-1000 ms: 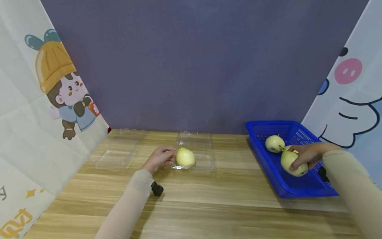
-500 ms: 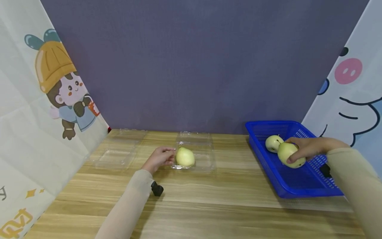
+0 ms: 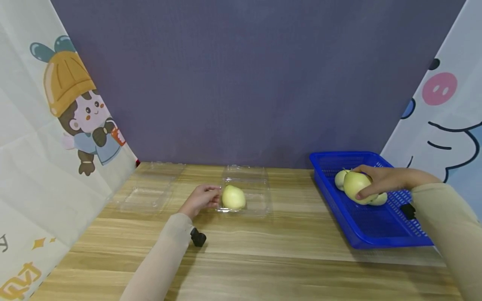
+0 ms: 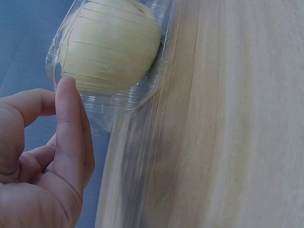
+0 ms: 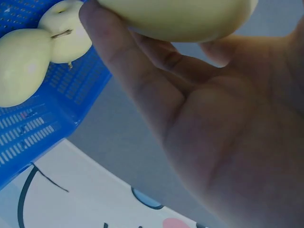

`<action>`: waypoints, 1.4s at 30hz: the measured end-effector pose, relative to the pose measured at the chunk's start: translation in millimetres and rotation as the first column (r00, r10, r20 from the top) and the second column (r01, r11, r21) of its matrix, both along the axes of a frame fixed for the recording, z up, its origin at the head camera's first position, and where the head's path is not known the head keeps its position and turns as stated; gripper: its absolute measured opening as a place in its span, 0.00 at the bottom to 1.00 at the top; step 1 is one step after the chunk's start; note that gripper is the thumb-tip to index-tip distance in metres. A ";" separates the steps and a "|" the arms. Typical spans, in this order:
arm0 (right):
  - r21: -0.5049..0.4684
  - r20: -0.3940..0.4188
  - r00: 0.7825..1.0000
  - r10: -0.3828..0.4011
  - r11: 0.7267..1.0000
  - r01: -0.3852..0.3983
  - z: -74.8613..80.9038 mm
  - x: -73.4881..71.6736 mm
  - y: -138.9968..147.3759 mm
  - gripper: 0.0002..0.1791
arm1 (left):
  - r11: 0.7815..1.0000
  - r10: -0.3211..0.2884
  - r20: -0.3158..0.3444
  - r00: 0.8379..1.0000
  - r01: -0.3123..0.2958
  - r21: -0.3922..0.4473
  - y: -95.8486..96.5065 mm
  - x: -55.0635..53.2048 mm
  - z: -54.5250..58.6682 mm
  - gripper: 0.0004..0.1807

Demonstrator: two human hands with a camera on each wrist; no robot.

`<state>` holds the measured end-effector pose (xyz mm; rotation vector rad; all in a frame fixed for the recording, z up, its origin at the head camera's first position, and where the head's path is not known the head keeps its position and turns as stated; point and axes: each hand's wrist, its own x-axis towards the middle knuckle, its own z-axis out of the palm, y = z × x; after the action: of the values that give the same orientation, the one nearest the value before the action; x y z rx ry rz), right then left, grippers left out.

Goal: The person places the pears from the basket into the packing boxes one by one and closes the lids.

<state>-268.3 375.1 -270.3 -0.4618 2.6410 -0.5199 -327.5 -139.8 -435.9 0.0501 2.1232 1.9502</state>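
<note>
My right hand grips a pale yellow-green pear, lifted over the blue plastic basket at the right. Two other pears lie inside that basket; in the right wrist view, one pear sits against another pear, stems showing. At mid-table, my left hand pinches the left edge of a clear plastic clamshell box, whose lid is folded back. A pear occupies the left part of this box. Close up in the left wrist view, the thumb and fingers meet right at the box's rim.
Another clear clamshell box, lid back, stands at the left of the wooden table. A dark grey panel rises behind, with printed cloths at both sides. Black wrist devices show at both sleeves.
My right hand has raised its pear and drawn it slightly left, uncovering a pear beneath it in the basket. The left hand and its box have stayed in place.
</note>
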 end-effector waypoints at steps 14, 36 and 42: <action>-0.058 -0.104 0.994 0.030 0.998 -0.036 7.6 0.3 -30.3 0.45 | 1.000 0.012 0.011 1.000 -0.012 -0.010 1.3 1.4 2.4 0.19; -0.083 -0.123 0.992 0.043 0.995 -0.053 6.3 -11.7 -74.4 0.49 | 1.000 -0.002 0.008 1.000 0.002 -0.001 0.2 2.0 2.7 0.19; -0.107 -0.114 0.992 0.048 0.992 -0.061 4.4 -15.1 -90.9 0.48 | 1.000 0.004 0.007 1.000 -0.004 0.003 0.9 1.2 2.4 0.19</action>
<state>-283.4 284.2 -265.9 -0.6118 2.7063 -0.6432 -326.3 -138.9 -433.5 0.0400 2.1179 1.9527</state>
